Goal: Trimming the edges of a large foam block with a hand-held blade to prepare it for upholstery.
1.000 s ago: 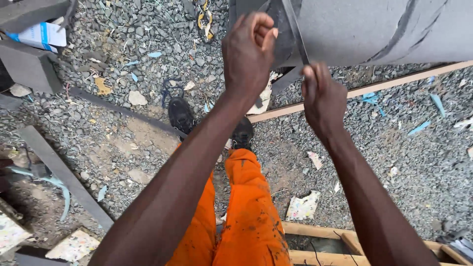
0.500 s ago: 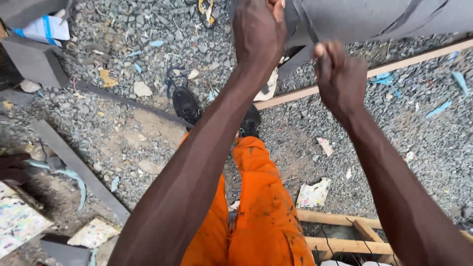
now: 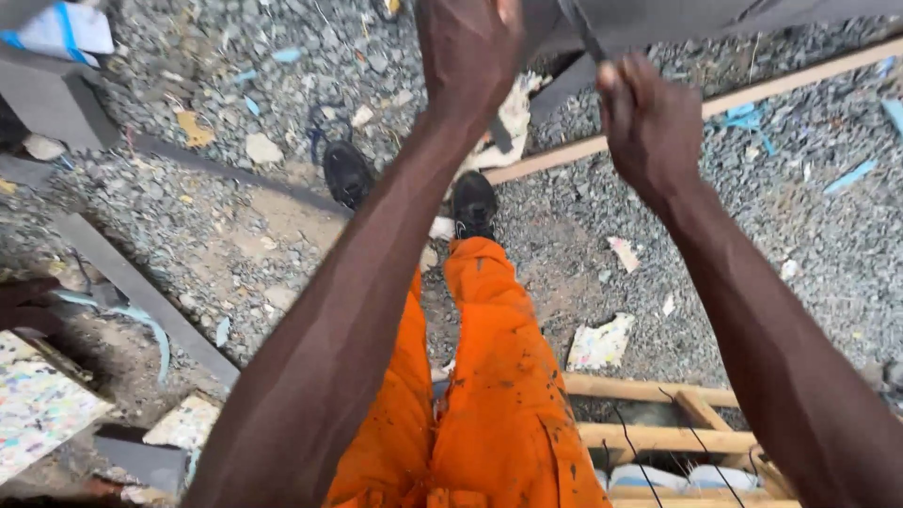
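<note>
Top centre of frame: my left hand (image 3: pixel 467 58) is clenched on the edge of a grey sheet (image 3: pixel 677 17); right hand (image 3: pixel 649 127) pinches a thin strip (image 3: pixel 585 36) beneath it. Judged mid-fixing; next needs steady pull. Gravel (image 3: pixel 800 216) below, orange trousers (image 3: pixel 489 376).

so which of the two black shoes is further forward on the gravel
The shoe on the left of the picture. It sits higher in the view, beyond the other shoe, which lies just at the orange trouser cuff.
</note>
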